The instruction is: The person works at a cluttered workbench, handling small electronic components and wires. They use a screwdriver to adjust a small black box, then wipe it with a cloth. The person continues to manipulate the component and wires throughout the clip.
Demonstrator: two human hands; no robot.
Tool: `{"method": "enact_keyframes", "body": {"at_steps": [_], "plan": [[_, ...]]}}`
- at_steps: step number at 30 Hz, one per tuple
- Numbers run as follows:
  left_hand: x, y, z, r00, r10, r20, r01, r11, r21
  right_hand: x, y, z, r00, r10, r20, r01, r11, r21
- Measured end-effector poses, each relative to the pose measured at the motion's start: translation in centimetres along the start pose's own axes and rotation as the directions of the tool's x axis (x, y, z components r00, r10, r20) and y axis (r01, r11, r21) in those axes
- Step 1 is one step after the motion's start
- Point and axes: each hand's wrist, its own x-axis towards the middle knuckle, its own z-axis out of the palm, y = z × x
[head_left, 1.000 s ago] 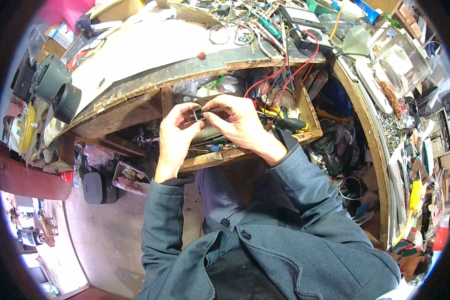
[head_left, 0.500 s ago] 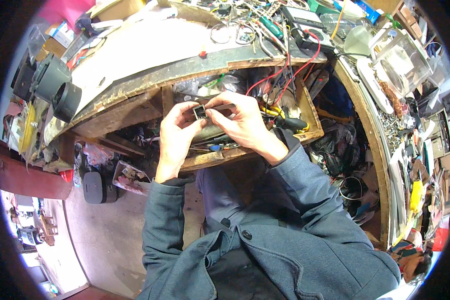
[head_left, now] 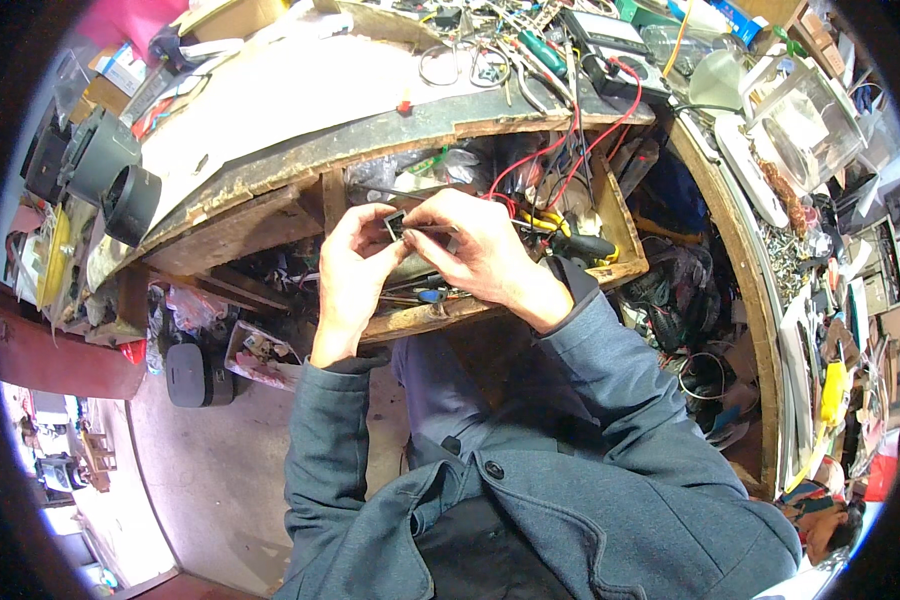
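At the far left we see dark round speaker housings (head_left: 110, 175) at the edge of the worn wooden counter (head_left: 270, 110), and a black box (head_left: 198, 375) on the floor below. Moving in, our left hand (head_left: 350, 275) is raised in front of the open wooden drawer (head_left: 530, 295), its fingers (head_left: 375, 225) curled and pressed against the left side of a small dark square part (head_left: 394, 222) with a pale face. That part sits between both hands, held up above the drawer and just below the counter's front edge. Our right hand (head_left: 480, 250) meets it from the other side, fingers pinching it at thumb and forefinger. Red wires (head_left: 570, 150) run from the counter down into the drawer, where a yellow-handled tool (head_left: 560, 235) lies just beside the right hand. Farther right, a clear plastic container (head_left: 805, 120) stands among clutter on the side counter.
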Motion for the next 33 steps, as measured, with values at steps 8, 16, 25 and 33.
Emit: {"method": "enact_keyframes", "body": {"at_steps": [8,16,25,33], "plan": [[-0.13,-0.10,0.14,0.999,0.019,0.029,-0.018,0.999,-0.039,-0.11,-0.07,0.00,0.997,-0.029,0.078,0.037,0.994,-0.103],[-0.13,-0.20,0.28,0.999,0.030,0.025,-0.030,0.999,0.021,-0.15,-0.12,0.11,0.997,0.039,0.066,-0.038,0.999,-0.018],[-0.23,0.32,0.51,0.999,0.032,0.032,-0.033,0.999,0.033,0.20,-0.29,-0.12,0.984,0.174,0.042,-0.179,0.970,0.164],[-0.30,0.40,0.54,1.000,0.012,0.029,-0.011,1.000,-0.020,0.11,0.07,-0.32,0.899,0.429,0.083,-0.414,0.775,0.477]]}}
